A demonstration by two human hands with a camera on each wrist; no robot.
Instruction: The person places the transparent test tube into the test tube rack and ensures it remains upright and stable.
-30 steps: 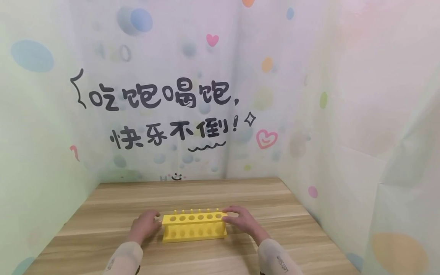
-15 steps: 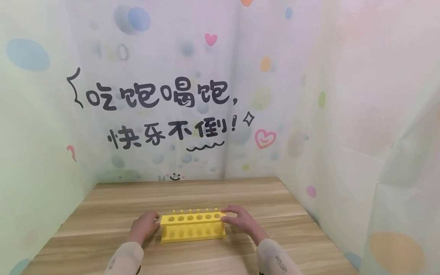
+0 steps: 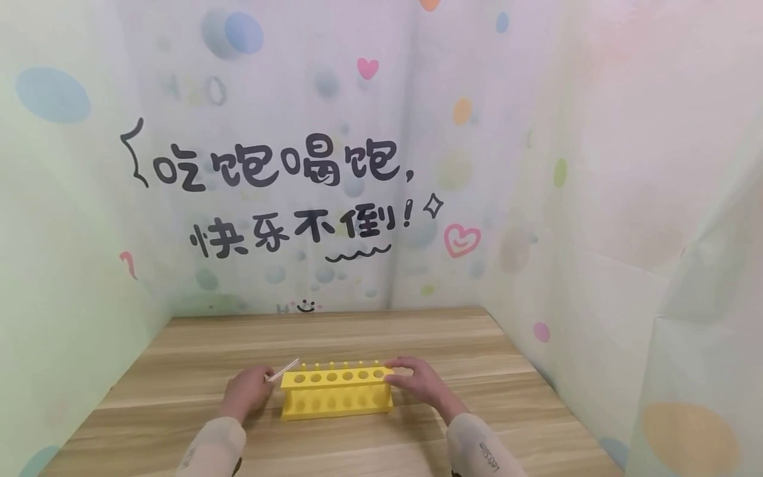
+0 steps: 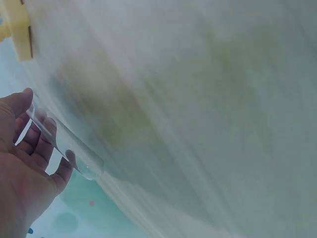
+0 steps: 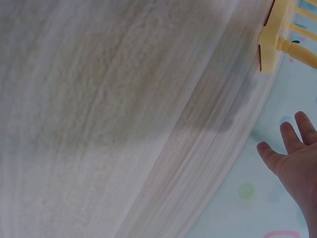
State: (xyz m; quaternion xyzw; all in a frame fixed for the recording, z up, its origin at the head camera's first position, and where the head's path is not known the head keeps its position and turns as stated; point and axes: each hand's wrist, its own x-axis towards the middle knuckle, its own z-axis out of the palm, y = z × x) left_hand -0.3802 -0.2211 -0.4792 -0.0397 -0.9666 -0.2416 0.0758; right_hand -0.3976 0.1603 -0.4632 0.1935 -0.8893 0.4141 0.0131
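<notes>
A yellow test tube rack [image 3: 336, 381] stands on the table, its row of round holes facing up and a row of pegs along the back. At its left end my left hand [image 3: 247, 391] holds a clear test tube [image 3: 283, 370] between thumb and fingers. That tube slants up to the right, its far end beside the rack's back left corner. In the left wrist view the clear test tube [image 4: 69, 141] lies across the fingers. My right hand [image 3: 420, 383] grips the rack's right end with thumb and index finger; its other fingers [image 5: 270, 156] stretch out loosely.
The wood-grain table [image 3: 334, 341] reaches back to a printed curtain [image 3: 298, 99] with dark lettering. Side curtains [image 3: 596, 199] hang along the table's left and right edges.
The test tube in my left hand has swung up and now shows above the rack's left end. My right hand and the rack keep their place.
</notes>
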